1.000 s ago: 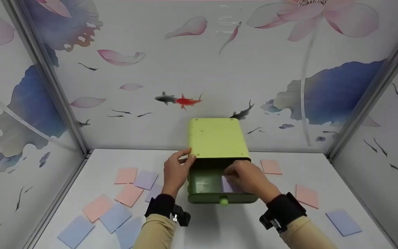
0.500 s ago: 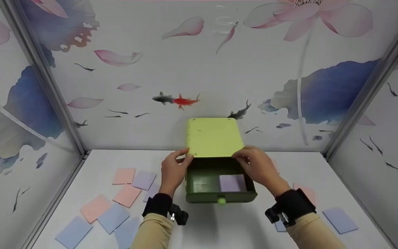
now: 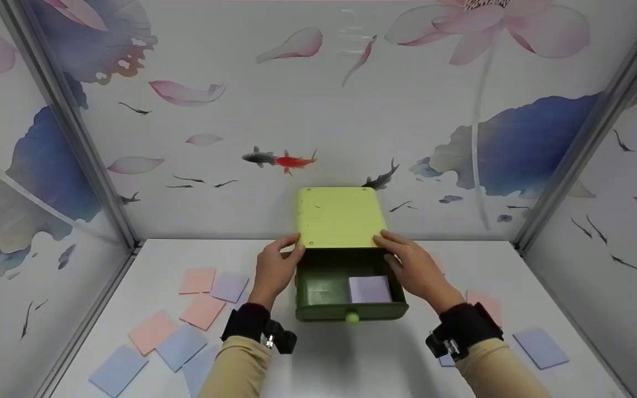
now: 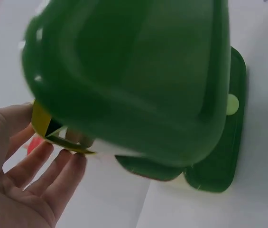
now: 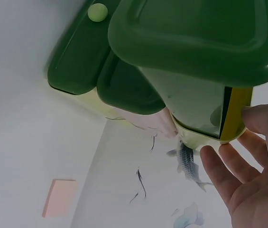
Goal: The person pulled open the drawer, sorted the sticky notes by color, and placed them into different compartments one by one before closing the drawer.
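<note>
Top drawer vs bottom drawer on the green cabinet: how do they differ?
The top drawer is pulled well out of the cabinet; the bottom drawer looks closed. The top drawer's inside shows, with a lilac pad in it; the bottom drawer's inside is hidden. Both have a dark green front with a round, pale green knob.

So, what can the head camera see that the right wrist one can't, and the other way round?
Only the head view shows the purple card inside the open drawer and the blue cards. Only the right wrist view shows the middle drawer and bottom drawer, both closed. Both show the right hand, the open drawer, and a pink card.
</note>
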Motion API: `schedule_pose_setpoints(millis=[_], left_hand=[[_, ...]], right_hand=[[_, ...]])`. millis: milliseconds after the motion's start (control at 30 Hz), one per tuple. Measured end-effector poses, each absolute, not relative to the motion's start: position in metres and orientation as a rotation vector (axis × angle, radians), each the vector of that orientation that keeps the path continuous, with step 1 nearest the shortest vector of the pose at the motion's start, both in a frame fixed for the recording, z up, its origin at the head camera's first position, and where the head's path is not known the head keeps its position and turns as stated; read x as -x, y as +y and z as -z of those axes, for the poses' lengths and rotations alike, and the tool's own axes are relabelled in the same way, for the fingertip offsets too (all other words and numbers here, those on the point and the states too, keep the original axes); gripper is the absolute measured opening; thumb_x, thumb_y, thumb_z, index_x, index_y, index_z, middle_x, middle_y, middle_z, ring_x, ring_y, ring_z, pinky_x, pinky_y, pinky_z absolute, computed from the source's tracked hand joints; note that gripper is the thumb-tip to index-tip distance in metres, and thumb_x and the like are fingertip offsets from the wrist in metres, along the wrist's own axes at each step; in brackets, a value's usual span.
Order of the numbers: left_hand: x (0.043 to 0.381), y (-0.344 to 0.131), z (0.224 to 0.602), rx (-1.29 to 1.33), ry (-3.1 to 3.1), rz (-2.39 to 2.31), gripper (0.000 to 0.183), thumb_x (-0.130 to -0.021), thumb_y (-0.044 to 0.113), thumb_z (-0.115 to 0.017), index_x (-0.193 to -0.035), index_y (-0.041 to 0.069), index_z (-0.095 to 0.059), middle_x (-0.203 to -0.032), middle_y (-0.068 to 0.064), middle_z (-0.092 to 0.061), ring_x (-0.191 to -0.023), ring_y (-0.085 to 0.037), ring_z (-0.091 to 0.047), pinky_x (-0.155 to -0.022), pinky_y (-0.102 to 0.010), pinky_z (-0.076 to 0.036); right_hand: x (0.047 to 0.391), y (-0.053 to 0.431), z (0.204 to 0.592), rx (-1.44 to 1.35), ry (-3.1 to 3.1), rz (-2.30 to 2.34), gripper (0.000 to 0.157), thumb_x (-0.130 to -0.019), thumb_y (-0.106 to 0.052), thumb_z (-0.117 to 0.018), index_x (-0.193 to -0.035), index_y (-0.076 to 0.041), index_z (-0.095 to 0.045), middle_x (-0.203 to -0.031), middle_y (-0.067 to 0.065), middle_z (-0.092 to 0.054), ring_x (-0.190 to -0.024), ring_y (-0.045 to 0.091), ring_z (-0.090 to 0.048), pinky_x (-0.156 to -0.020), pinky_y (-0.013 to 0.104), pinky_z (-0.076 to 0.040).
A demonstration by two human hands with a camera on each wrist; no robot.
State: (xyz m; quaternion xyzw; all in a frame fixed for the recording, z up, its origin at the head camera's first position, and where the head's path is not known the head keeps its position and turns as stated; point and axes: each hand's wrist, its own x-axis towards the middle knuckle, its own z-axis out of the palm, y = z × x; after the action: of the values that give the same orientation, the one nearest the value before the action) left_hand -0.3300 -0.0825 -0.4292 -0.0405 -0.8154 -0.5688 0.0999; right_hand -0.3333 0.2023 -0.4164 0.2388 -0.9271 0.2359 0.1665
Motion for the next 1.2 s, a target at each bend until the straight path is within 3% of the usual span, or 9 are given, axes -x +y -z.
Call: schedule_pose_setpoints(millis=[367, 533, 800, 1000, 1200], left_hand=[[0.326, -0.111, 0.459, -0.100, -2.615, 1.304, 0.028, -0.096, 0.009, -0.049, -0.113, 0.010, -0.072, -0.112, -0.009, -0.072, -0.103, -0.027, -0.067, -0.084, -0.043, -0.053], [0.317, -0.123, 0.488, -0.110, -2.846, 1.031, 0.031, -0.090, 0.003, -0.053, -0.117, 0.006, -0.069, -0.113, -0.014, -0.070, -0.100, -0.032, -0.067, -0.080, -0.046, -0.054], [0.313, -0.135, 0.529, -0.125, -2.946, 0.826, 0.036, -0.085, -0.003, -0.059, -0.120, 0.003, -0.066, -0.117, -0.024, -0.065, -0.107, -0.039, -0.064, -0.086, -0.050, -0.054], [0.308, -0.141, 0.549, -0.135, -2.913, 0.715, 0.038, -0.085, -0.003, -0.064, -0.122, 0.003, -0.064, -0.121, -0.028, -0.058, -0.098, -0.042, -0.065, -0.081, -0.052, -0.056], [0.304, -0.139, 0.555, -0.126, -2.910, 0.546, 0.036, -0.082, -0.002, -0.069, -0.117, 0.005, -0.067, -0.107, -0.025, -0.063, -0.091, -0.038, -0.063, -0.078, -0.051, -0.055]], right_hand=[[0.336, 0.207, 0.424, -0.639, -2.630, -0.620, 0.042, -0.097, 0.000, -0.053, -0.137, -0.012, -0.057, -0.143, 0.014, -0.053, -0.124, 0.036, -0.057, -0.097, 0.050, -0.050], [0.336, 0.207, 0.426, -0.615, -2.618, -0.611, 0.040, -0.097, 0.000, -0.052, -0.135, -0.012, -0.059, -0.142, 0.013, -0.055, -0.122, 0.035, -0.059, -0.096, 0.050, -0.051], [0.334, 0.201, 0.421, -0.607, -2.612, -0.658, 0.039, -0.098, -0.001, -0.052, -0.134, -0.012, -0.060, -0.140, 0.012, -0.056, -0.123, 0.033, -0.059, -0.097, 0.049, -0.050], [0.333, 0.199, 0.422, -0.609, -2.594, -0.668, 0.038, -0.097, 0.000, -0.053, -0.133, -0.011, -0.061, -0.139, 0.011, -0.058, -0.121, 0.033, -0.060, -0.094, 0.048, -0.052], [0.333, 0.199, 0.422, -0.601, -2.598, -0.677, 0.038, -0.098, -0.001, -0.051, -0.133, -0.012, -0.061, -0.139, 0.010, -0.058, -0.123, 0.032, -0.059, -0.095, 0.046, -0.052]])
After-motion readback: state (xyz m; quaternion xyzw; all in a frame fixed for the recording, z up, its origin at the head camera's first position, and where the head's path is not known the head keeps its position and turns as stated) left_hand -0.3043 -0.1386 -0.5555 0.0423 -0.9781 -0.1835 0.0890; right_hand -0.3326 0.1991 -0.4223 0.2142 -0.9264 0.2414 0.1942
